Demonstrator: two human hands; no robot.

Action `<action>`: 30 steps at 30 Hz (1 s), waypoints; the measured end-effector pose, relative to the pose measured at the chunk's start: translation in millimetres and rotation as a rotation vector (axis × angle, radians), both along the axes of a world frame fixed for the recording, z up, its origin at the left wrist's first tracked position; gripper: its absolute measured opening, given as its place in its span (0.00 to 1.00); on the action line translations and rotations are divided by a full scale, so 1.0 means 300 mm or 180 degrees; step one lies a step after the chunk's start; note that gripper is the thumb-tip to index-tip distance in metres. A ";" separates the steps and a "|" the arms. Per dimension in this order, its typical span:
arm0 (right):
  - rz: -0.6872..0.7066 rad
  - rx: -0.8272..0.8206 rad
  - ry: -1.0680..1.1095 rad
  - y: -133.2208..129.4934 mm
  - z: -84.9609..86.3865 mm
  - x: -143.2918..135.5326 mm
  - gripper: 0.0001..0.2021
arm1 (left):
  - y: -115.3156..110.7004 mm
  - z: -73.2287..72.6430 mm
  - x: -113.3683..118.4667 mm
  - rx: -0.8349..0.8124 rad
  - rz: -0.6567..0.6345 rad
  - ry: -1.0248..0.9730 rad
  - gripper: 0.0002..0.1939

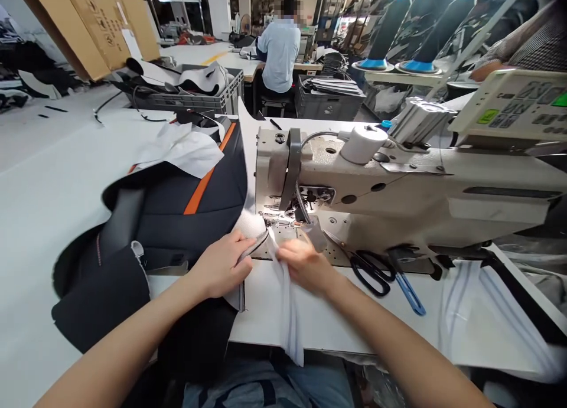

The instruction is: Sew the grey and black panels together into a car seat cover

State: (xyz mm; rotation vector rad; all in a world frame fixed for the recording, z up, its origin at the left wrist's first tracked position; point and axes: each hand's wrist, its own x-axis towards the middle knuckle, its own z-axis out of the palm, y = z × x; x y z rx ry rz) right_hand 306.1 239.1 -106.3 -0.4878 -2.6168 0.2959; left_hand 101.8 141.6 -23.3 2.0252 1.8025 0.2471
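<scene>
Just in front of the needle area of a beige sewing machine (279, 166), my left hand (224, 263) pinches the edge of a black fabric piece (177, 237) with an orange stripe and white backing. The piece spreads over the table to the left. My right hand (305, 265), slightly blurred, is closed on a white strip (290, 313) that runs up to the machine and hangs over the table's front edge. Both hands are close together, a small gap between them.
Black-handled scissors (372, 272) and a blue tool (410, 293) lie right of my right hand. Clear plastic with blue lines (478, 319) is at the right. Behind are grey crates (190, 101), a cardboard box (97, 30), thread cones (390, 30) and a seated person (280, 54).
</scene>
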 end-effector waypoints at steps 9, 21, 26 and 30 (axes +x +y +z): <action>0.1352 -0.0883 -0.0085 -0.127 0.003 0.003 0.06 | -0.003 -0.043 0.123 0.0085 -0.0397 0.1160 0.23; -0.0386 -0.0021 0.0098 -0.012 -0.021 -0.044 0.18 | -0.032 -0.111 0.107 0.0217 -0.0455 0.1172 0.27; -0.0234 0.0275 0.0215 0.007 -0.041 -0.095 0.16 | 0.014 -0.118 0.097 0.0321 -0.0348 0.1108 0.25; -0.0537 0.0337 0.0059 0.020 -0.044 -0.083 0.16 | 0.056 -0.144 0.103 0.0467 -0.0315 0.1203 0.25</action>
